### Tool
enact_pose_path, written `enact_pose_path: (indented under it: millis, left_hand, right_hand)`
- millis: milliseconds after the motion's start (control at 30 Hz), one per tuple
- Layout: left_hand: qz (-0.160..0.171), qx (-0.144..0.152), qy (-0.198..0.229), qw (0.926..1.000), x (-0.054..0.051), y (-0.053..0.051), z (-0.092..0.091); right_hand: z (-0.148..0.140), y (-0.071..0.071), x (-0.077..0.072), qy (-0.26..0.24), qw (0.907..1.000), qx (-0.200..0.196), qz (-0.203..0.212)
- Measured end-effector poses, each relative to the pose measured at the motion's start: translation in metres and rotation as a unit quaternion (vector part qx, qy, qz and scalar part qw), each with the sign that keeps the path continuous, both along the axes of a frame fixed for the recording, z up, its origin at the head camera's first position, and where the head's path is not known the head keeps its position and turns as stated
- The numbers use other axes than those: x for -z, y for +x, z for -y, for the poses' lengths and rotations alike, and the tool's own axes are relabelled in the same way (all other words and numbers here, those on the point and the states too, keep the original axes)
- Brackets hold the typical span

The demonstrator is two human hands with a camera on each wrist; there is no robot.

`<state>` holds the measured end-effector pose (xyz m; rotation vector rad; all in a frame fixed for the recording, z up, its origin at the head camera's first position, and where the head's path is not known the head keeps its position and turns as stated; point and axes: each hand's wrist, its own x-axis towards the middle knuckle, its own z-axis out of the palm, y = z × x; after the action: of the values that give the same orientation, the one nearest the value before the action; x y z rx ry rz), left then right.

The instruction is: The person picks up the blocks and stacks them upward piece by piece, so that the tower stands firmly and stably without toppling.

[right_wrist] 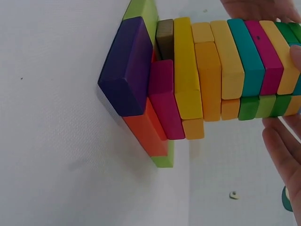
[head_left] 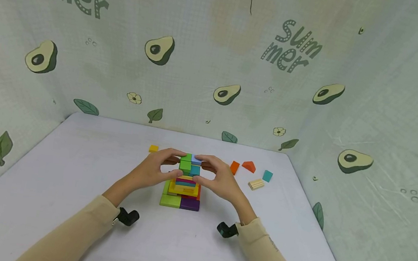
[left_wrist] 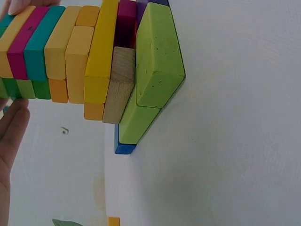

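A stepped tower of coloured wooden blocks rises from the white table. My left hand holds its upper part from the left, thumb at the front near a green block and fingers towards the back. From the other side my right hand grips the same part, thumb low beside a teal block. At the base lie a lime block and a dark purple block. Magenta, teal and cream layers stack above a wide yellow block. My hands partly hide the tower's sides.
Loose blocks lie behind and right of the tower: orange, a red-orange wedge, teal and cream pieces. A yellow block sits back left. Printed cloth encloses the table.
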<state>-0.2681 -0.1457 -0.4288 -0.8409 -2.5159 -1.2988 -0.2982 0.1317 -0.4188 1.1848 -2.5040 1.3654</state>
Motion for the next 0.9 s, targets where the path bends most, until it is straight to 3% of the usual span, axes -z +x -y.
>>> enact_pose_path:
  millis: [267,600,900]
  left_hand:
    - [0.003,-0.009,0.006,0.9999,-0.001,0.0,-0.002]
    - [0.0,-0.047,-0.001,0.9989,-0.003,-0.001,-0.011]
    - [0.005,-0.039,0.002,0.9992,-0.004,0.002,-0.011]
  right_hand:
    - [0.0,0.0,0.0,-0.01,0.9999,-0.006,0.005]
    - [0.0,0.0,0.0,-0.001,1.0,-0.008,0.001]
    - [-0.001,0.001,-0.002,0.002,0.9999,-0.017,-0.001]
